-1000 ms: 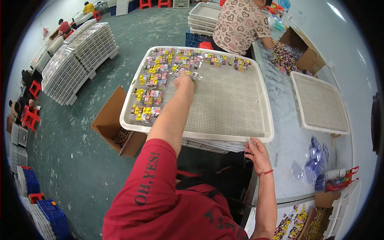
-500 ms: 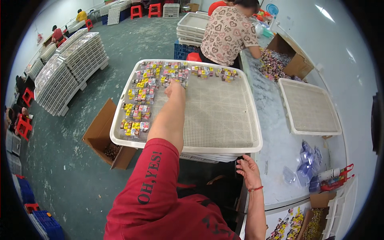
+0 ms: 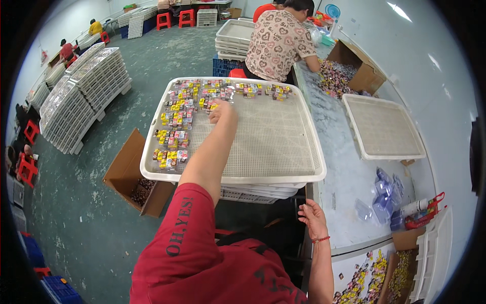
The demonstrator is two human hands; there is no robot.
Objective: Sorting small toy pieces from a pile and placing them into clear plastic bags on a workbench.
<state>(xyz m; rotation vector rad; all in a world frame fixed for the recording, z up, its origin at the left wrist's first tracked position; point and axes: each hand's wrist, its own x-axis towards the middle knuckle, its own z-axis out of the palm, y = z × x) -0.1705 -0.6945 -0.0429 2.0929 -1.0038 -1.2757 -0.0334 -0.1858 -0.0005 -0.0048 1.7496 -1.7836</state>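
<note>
A wide white mesh tray (image 3: 273,179) stands before me on top of a stack of trays. Small clear packs of colourful little blocks (image 3: 175,119) lie in rows along its left side and far edge. Over the tray reaches my left hand (image 3: 221,111), its bent fingers at the near end of the second column, next to a pack (image 3: 208,104). Those fingers are blurred and partly hidden, so their grip is unclear. Beside the worktable's near edge, my right hand (image 3: 313,215) has loosely curled fingers held apart, with nothing plainly in them.
An open cardboard box (image 3: 144,195) stands on the floor at left. On the worktable (image 3: 334,177) are another mesh tray (image 3: 385,156), clear plastic pieces (image 3: 386,197) and a heap of small pieces (image 3: 336,76). A co-worker (image 3: 278,45) sits ahead; tall tray stacks (image 3: 96,91) stand far left.
My left hand has drawn slightly back and right from the pack at the second column's near end. My right hand stays beside the table edge. The whole view has shifted a little.
</note>
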